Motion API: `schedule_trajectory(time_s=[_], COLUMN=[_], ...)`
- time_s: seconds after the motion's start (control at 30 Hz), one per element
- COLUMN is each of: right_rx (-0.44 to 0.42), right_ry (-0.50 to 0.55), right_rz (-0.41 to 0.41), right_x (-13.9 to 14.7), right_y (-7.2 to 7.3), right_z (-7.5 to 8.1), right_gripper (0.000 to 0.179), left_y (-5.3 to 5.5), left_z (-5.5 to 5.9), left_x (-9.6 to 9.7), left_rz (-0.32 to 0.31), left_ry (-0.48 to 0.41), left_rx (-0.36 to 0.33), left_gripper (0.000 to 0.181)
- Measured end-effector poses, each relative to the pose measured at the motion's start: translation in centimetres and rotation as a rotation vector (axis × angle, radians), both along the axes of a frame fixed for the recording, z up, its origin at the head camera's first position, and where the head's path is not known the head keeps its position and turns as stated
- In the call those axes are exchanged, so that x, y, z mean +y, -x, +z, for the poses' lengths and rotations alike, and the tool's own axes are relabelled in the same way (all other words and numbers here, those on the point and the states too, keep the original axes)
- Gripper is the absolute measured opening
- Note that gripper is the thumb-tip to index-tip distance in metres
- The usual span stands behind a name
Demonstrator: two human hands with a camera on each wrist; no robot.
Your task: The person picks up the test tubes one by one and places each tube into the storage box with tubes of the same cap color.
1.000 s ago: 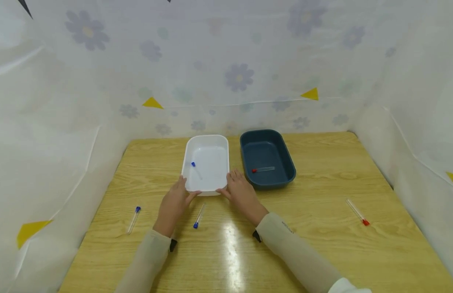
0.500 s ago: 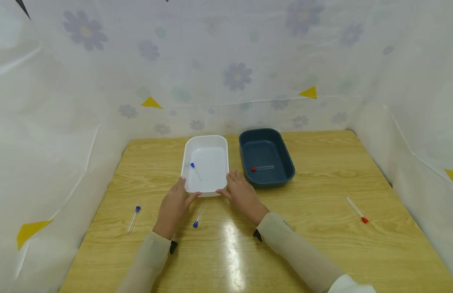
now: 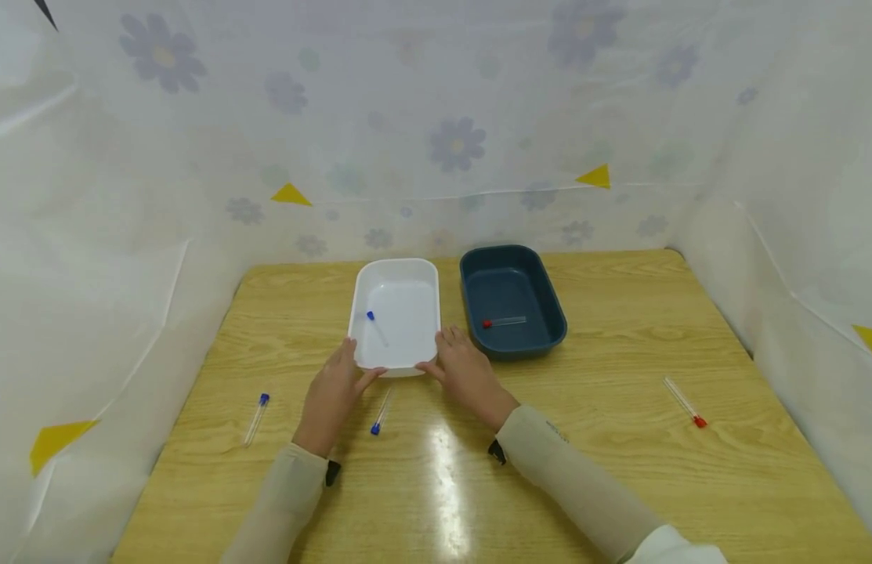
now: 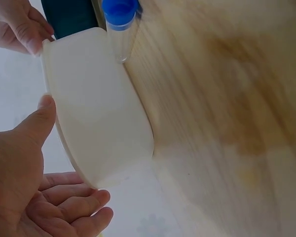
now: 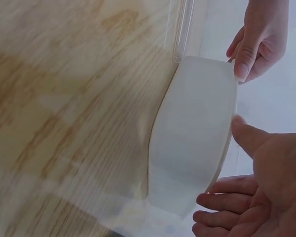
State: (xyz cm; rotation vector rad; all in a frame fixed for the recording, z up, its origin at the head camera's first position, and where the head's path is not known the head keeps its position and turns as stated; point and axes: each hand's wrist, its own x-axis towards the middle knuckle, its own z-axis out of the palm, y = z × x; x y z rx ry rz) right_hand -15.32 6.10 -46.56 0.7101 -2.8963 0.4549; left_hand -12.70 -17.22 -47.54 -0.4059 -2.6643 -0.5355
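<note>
A white tray stands on the wooden table, and both hands grip its near corners. My left hand has its thumb on the near rim and its fingers along the left side. My right hand pinches the right corner the same way. In both wrist views the tray's outer wall shows between thumb and fingers. Inside the tray lies a clear tube with a blue cap. Just in front of it, between the forearms, lies another blue-capped tube on the table.
Close to the right of the white tray is a dark blue tray, holding a red-capped tube. A blue-capped tube lies at the left of the table, a red-capped tube at the right. White flowered sheeting surrounds the table.
</note>
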Motion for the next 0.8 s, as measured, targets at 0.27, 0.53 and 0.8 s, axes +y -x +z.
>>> schedule_trajectory(time_s=[0.27, 0.53, 0.8], right_rx=[-0.097, -0.094, -0.103], right_ry=[0.083, 0.139, 0.114], right_rz=[-0.012, -0.091, -0.157], right_x=[0.8, 4.7, 10.6], right_y=[0.0, 0.7, 2.2], right_z=[0.7, 2.7, 3.4], right_gripper=[0.068, 0.066, 0.068], left_y=[0.1, 0.6, 1.4], left_z=[0.4, 2.1, 4.0], left_x=[0.0, 2.1, 6.2], left_rz=[0.016, -0.062, -0.151], left_ry=[0.010, 0.005, 0.043], left_rx=[0.010, 0.062, -0.014], left_gripper=[0.074, 0.080, 0.083])
